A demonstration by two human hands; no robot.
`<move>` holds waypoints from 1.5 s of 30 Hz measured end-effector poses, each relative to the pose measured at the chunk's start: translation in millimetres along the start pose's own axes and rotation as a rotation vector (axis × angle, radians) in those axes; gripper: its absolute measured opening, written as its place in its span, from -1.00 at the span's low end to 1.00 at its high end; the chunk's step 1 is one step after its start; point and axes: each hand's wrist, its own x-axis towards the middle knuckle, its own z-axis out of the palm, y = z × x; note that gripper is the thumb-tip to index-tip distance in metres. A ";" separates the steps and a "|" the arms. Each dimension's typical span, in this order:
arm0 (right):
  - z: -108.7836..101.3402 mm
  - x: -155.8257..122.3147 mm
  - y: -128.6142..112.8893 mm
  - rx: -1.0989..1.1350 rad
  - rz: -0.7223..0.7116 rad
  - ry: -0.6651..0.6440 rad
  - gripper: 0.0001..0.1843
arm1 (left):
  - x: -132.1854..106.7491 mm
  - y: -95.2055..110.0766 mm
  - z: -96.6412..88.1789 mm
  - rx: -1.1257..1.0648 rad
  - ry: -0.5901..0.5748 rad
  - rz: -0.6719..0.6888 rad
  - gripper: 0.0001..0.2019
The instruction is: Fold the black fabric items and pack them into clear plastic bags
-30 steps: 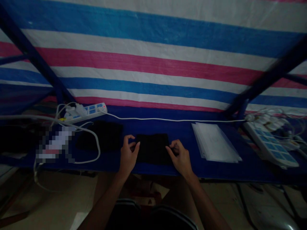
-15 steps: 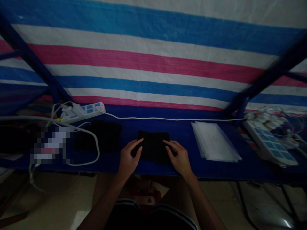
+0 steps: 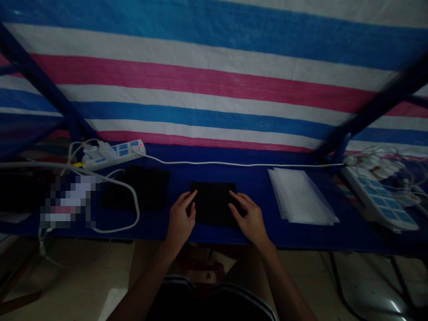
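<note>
A folded black cloth [image 3: 215, 204] lies flat in front of me, roughly rectangular; its kind is too dark to make out. My left hand [image 3: 181, 218] rests at its left edge, thumb and fingers apart, fingertips at the fabric. Along the opposite edge, my right hand [image 3: 250, 217] has its fingers spread in the same way, tips on or just over the cloth. Neither hand grips it. Another dark folded cloth pile [image 3: 140, 189] lies to the left. On the right is a small stack of clear plastic bags [image 3: 302, 196].
The blue table [image 3: 220, 236] has a white power strip [image 3: 129, 151] at back left and a larger one [image 3: 381, 200] at right. A white cable [image 3: 240, 165] runs along the back between them; another cable [image 3: 135, 205] loops at left. A striped tarp [image 3: 214, 80] hangs behind.
My left fingers have drawn slightly left, off the cloth's top toward its edge. The cloth looks flatter and squarer. My right hand has barely moved; the view has shifted a little.
</note>
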 end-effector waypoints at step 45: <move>32.6 25.7 -28.8 -0.366 -0.244 -0.215 -0.32 | -4.6 24.2 3.9 0.430 -0.204 0.196 -0.54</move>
